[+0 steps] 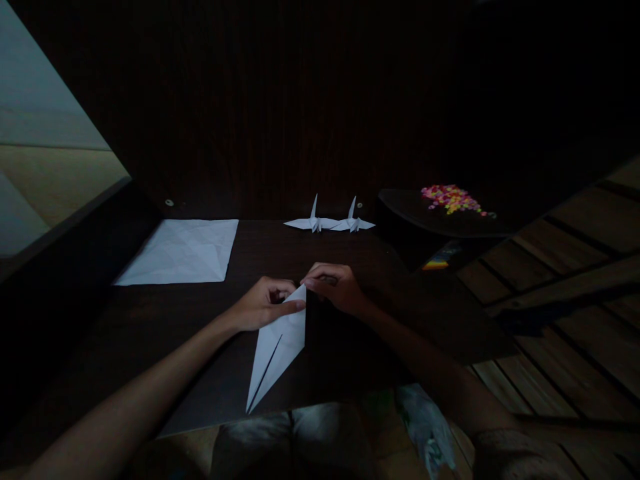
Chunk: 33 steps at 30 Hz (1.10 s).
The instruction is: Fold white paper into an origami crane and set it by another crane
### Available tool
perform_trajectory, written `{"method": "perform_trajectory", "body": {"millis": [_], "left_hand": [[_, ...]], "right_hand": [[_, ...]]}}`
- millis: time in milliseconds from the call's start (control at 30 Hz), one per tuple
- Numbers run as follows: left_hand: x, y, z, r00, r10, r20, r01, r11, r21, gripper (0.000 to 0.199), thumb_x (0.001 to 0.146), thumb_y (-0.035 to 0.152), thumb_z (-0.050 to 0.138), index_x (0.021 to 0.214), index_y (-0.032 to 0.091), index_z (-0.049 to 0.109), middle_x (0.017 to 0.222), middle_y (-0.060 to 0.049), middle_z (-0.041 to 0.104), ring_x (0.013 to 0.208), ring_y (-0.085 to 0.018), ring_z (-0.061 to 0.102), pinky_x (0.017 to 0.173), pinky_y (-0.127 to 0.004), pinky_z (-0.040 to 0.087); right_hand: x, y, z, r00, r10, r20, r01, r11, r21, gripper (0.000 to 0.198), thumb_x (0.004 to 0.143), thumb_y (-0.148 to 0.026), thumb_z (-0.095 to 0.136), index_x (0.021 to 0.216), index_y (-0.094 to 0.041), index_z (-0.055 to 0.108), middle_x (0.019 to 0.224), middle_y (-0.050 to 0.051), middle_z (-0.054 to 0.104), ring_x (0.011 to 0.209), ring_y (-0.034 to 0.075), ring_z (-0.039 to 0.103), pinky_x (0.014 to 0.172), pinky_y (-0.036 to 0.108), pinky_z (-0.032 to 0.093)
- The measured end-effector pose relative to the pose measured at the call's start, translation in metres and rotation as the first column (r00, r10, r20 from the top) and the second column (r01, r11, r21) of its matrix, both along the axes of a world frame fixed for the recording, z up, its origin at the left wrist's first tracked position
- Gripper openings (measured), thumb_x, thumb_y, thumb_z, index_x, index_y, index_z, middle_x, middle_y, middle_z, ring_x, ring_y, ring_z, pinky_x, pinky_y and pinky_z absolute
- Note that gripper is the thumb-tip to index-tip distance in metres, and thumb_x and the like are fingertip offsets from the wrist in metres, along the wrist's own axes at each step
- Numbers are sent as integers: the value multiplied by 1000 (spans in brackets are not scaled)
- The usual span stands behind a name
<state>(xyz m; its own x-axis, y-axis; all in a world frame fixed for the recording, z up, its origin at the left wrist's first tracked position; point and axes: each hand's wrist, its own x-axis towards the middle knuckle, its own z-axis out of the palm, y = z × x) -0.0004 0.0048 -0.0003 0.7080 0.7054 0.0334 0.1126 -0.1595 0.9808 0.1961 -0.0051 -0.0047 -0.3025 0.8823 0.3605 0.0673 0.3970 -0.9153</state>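
Observation:
A sheet of white paper folded into a long diamond is between my hands, a slit running up from its near tip. My left hand grips its upper left part, thumb lying on top and fingers curled behind. At the far tip, my right hand pinches the paper between thumb and forefinger. Beyond my hands, two folded white paper cranes stand side by side by the back panel. Off to the left lies a creased white paper sheet.
The dark wooden table ends near my lap and meets an upright dark panel behind. On a small raised shelf at right sits a pile of small colourful pieces. A plastic bag is below the table at right.

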Motion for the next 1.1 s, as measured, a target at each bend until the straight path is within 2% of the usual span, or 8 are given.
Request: {"method": "perform_trajectory", "body": {"millis": [133,267,533,833,1100], "left_hand": [[0,1,-1,1000,10,-12,-10,1000,5,33,78,38,65,60,14,50,56,6,35,49,-6,32,45,-19,26],[-1,0,0,1000,6,-10,-6,1000,-21,32,77,39,65,62,14,51,56,6,37,49,-6,34,45,-19,27],[0,0,-1,999,-27,-27,26,999,-38,29,78,39,64,66,15,53,57,6,39,50,-7,35,46,-19,30],[1,3,-5,995,88,-36,-83,990,110,31,79,40,62,66,13,56,60,4,40,55,-8,39,50,-19,33],[3,4,-6,989,117,-86,-99,977,188,30,80,40,62,68,13,61,61,3,48,57,-9,43,54,-21,36]], "right_hand": [[0,1,0,1000,-1,-31,0,999,-44,29,84,-39,61,69,-15,66,67,0,59,44,5,45,43,21,35],[3,0,0,998,41,-54,-45,997,-68,24,79,-39,67,76,-15,69,74,1,62,47,6,49,43,20,37],[6,0,-1,997,73,-3,-74,997,-32,19,78,-36,68,81,-17,71,77,2,62,53,8,50,45,20,36],[1,1,-1,999,6,37,-5,1000,-10,21,81,-36,65,73,-16,66,68,-1,58,50,7,47,46,20,36],[-3,1,-1,987,-124,101,114,988,102,22,83,-37,62,74,-17,65,71,1,61,59,10,53,51,22,40]]}}
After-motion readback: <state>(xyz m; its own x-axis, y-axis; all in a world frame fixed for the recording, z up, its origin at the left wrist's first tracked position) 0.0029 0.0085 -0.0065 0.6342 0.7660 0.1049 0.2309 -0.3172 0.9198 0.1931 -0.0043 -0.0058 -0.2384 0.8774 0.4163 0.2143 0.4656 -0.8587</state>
